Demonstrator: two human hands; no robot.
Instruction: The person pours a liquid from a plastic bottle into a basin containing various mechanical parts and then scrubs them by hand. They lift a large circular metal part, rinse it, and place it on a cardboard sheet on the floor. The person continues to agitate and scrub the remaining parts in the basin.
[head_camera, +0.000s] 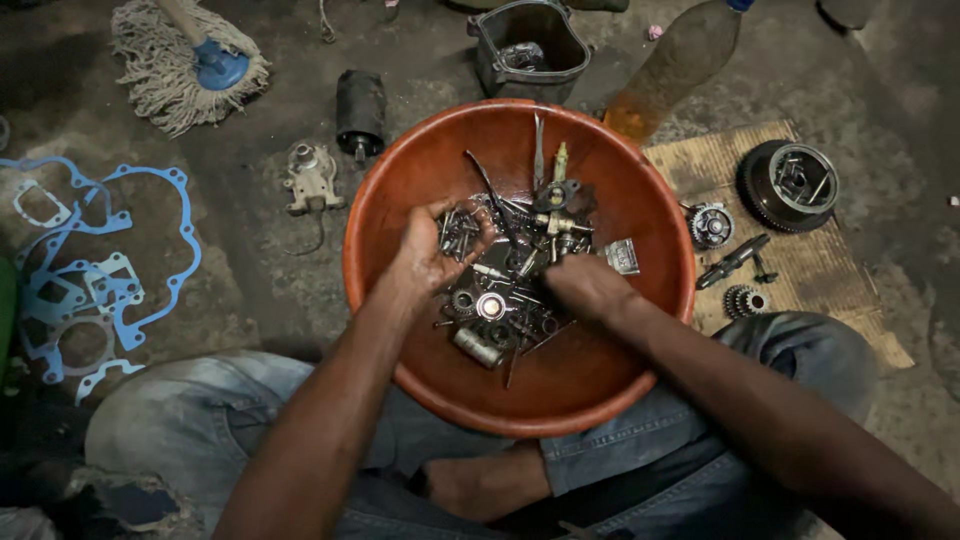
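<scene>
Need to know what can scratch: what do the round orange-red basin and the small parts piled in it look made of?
Round orange-red basin: likely plastic, smooth with a dull sheen, uniform colour. Small parts: metal, grey with bright glints, oily-looking; the left hand holds some, the right hand rests among them.

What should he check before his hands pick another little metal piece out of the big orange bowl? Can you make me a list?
1. Orange bowl resting steady between the knees: ok, it sits level.
2. Left hand has room for more: not ok, it already cups a bunch of bolts.
3. Right hand free to grab: cannot tell, its fingers are curled down into the pile of metal parts.
4. Sharp or pointy bits near the fingers: not ok, thin rods and springs poke up from the pile.
5. Nothing spilling over the rim: ok, all the parts lie in the middle.
</scene>
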